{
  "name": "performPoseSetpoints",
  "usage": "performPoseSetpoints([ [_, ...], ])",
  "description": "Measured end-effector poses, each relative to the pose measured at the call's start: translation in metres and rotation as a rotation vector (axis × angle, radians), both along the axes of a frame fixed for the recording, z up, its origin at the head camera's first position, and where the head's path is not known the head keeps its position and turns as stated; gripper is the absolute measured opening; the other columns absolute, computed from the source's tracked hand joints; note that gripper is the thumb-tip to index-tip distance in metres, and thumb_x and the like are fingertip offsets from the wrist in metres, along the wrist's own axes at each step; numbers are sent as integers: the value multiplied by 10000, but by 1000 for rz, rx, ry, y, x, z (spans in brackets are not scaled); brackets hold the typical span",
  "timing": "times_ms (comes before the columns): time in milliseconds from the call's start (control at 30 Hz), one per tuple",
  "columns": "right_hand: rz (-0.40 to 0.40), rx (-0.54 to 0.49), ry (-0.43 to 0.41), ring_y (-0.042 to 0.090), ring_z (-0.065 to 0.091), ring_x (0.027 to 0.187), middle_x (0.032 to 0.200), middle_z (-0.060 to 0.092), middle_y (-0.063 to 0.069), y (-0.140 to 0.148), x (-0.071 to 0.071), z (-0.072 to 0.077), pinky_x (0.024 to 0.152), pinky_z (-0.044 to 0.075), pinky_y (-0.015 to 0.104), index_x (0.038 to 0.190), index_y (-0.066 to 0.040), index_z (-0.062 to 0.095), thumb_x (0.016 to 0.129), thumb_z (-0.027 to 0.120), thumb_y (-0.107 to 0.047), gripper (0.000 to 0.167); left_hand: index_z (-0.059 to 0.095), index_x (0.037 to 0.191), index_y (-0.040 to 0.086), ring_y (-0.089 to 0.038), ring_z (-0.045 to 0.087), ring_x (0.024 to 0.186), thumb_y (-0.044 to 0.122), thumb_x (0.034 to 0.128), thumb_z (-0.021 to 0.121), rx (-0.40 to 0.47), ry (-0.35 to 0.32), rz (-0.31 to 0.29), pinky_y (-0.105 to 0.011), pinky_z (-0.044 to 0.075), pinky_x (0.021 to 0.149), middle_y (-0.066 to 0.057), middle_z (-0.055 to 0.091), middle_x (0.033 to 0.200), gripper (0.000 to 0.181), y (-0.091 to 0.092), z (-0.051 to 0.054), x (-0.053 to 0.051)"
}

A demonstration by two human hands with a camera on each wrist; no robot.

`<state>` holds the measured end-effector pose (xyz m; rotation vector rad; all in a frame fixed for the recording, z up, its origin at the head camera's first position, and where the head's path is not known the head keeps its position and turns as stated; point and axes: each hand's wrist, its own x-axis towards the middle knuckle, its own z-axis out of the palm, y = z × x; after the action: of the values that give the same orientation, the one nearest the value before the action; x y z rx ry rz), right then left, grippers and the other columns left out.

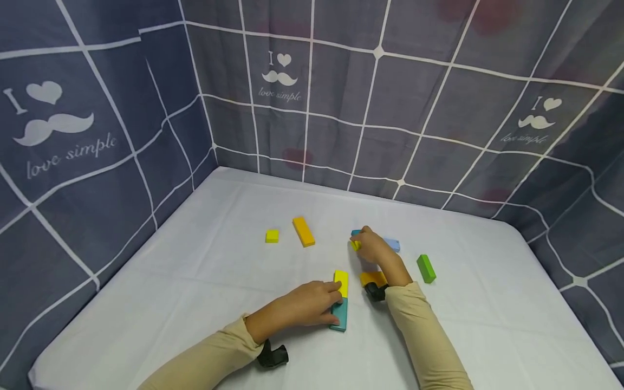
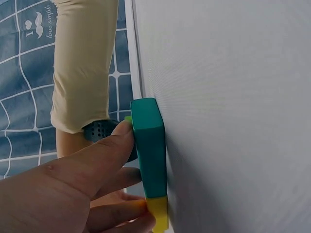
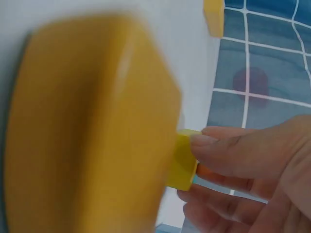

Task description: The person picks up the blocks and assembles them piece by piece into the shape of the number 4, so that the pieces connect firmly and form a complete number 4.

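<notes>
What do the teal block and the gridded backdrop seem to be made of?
Teal block: painted wood or plastic, hard to tell; smooth, evenly coloured, no visible grain. Backdrop: probably fabric or soft plastic sheeting, matte, judging by its ripples.

On the checked cloth [image 1: 341, 81] before me I read "I", a white heart [image 1: 44, 92], a moustache [image 1: 53, 129] and "love simple": left, upper middle and upper right in the head view; sideways, upper left, in my left wrist view.
</notes>
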<state>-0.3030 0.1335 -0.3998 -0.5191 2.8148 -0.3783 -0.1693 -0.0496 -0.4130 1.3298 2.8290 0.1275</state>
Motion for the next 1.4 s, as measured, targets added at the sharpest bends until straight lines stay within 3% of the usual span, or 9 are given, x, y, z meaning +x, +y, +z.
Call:
performPoseSetpoints([
  [200,28,-39,-2,250,532,959,1184,518,201,-6,14,1,876,476,388,1187,-22,603,839,583,12,350,627,1086,145,-139,560,1119,453,820,623,9,-22,2,-242,448,939,-76,551,1267,407,-1,-1,-1],
  [500,50,-76,-43,266,533,1006,1190,556,198,-16,38,5,916,458,420,1188,-27,604,845,555,46,354,631,1082,134,-152,561,1122,445,819,628,21,-1,-13,-247,457,933,-77,561,1252,408,-1,0,-2],
  [733,134,-97,-28,206,531,890,1076,591,140,-18,46,2,818,482,345,1176,-50,620,836,559,49,359,630,1088,130,-155,562,1121,448,810,636,16,-20,0,-244,464,922,-79,556,1262,422,-1,0,-1],
  [1133,144,-99,-4,201,555,874,1050,611,141,-16,50,2,781,497,326,1165,-38,622,837,553,55,348,638,1074,151,-167,540,1146,445,811,638,23,-34,2,-265,438,961,-59,565,1241,395,0,-1,-6],
  [1267,146,-100,-6,171,529,820,1034,613,122,-17,48,1,742,481,287,1164,-40,624,834,559,49,347,675,990,178,-125,567,1013,443,800,647,73,-43,0,-230,457,892,1,595,1097,328,-2,0,-13],
  [1400,153,-113,-7,164,514,803,1004,615,107,-17,49,0,743,471,288,1155,-34,630,834,546,69,347,676,903,198,-71,500,833,437,767,678,95,-39,2,-182,424,773,51,548,921,275,0,1,-20],
])
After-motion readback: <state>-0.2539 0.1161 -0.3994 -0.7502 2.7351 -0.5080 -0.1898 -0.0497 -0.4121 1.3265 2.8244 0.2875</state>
